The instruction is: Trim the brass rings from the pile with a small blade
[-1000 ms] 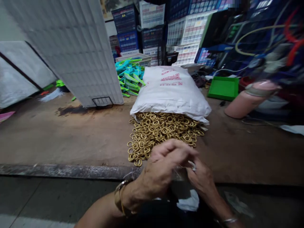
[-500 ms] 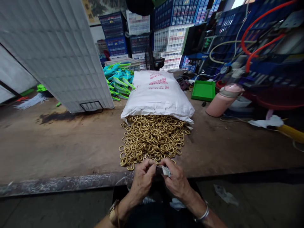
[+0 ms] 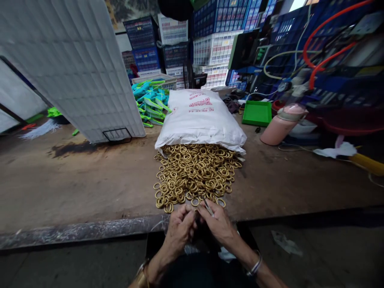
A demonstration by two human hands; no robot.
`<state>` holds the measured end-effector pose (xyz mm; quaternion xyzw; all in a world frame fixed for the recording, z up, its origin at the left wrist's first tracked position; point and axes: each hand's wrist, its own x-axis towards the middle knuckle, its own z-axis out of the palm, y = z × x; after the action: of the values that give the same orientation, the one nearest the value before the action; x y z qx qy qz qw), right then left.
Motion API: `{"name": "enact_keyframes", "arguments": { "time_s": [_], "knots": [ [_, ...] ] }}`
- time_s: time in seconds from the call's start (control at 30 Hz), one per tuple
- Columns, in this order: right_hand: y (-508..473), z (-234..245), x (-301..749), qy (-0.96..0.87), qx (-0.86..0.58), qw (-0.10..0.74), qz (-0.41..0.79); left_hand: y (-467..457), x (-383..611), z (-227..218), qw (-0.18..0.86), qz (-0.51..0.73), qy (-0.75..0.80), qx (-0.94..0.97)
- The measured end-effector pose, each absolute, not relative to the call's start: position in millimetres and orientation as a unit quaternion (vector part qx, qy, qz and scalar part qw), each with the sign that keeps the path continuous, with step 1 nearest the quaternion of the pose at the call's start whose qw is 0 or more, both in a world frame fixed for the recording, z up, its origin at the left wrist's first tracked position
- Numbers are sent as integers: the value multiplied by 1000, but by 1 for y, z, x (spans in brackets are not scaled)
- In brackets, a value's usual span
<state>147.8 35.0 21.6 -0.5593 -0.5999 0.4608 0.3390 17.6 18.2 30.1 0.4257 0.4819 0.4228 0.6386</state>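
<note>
1. Rings (image 3: 195, 172): gold-coloured, loose heap on the bench (image 3: 90, 184), spilling from the bag's mouth twd the near edge. Look stiff, light & hard to crush; smooth, so prob. slide over each other. Best hold = thumb & index across one rim, taking strays at the near side where little lies on top

2. Bag (image 3: 201, 118): white w/ red print, lying flat behind the heap, mouth facing the person. Soft skin, prob. heavy w/ bulk inside; hold by the far corners, since the open lip would likely let more out

3. L hand (image 3: 179, 227): at the bench's near edge, just in front of the heap, forearm up from lower left, gold-coloured band (image 3: 143, 276) at wrist. Fingers curled, thumb against index, closed on a small bit, prob. a single ring (image 3: 196, 210), but too blurred to be sure

4. Tool (image 3: 209, 209): slim, pointed, greyish, tip angled up twd the heap. Looks rigid & light; grip low, clear of the pt

5. R hand (image 3: 221, 226): roughly mirrors L, forearm from lower right, silvery bangle (image 3: 255, 263) at wrist. Fingers bent, clamped on the tool, tips just beside L's
</note>
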Motion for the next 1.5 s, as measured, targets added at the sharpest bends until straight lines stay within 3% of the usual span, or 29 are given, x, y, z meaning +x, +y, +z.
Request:
{"name": "enact_keyframes", "arguments": {
  "time_s": [0.23,0.37,0.57,0.8,1.1,1.27,1.5],
  "knots": [
    [34,25,147,-605,-545,328,478,13,12,23,760,419,392,303],
    [34,25,151,-631,-582,299,416,11,12,24,740,439,405,310],
    [23,20,150,-749,-559,177,309,10,13,25,689,429,451,371],
    [24,18,152,-763,-605,81,214,-2,8,36,681,409,456,400],
    [26,13,140,-762,-618,124,148,-17,-11,27,747,452,415,256],
    [32,11,129,-761,-633,107,92,-12,-12,22,783,460,374,189],
    [42,12,134,-749,-637,117,139,-4,-10,19,801,467,349,135]
  ]
}}
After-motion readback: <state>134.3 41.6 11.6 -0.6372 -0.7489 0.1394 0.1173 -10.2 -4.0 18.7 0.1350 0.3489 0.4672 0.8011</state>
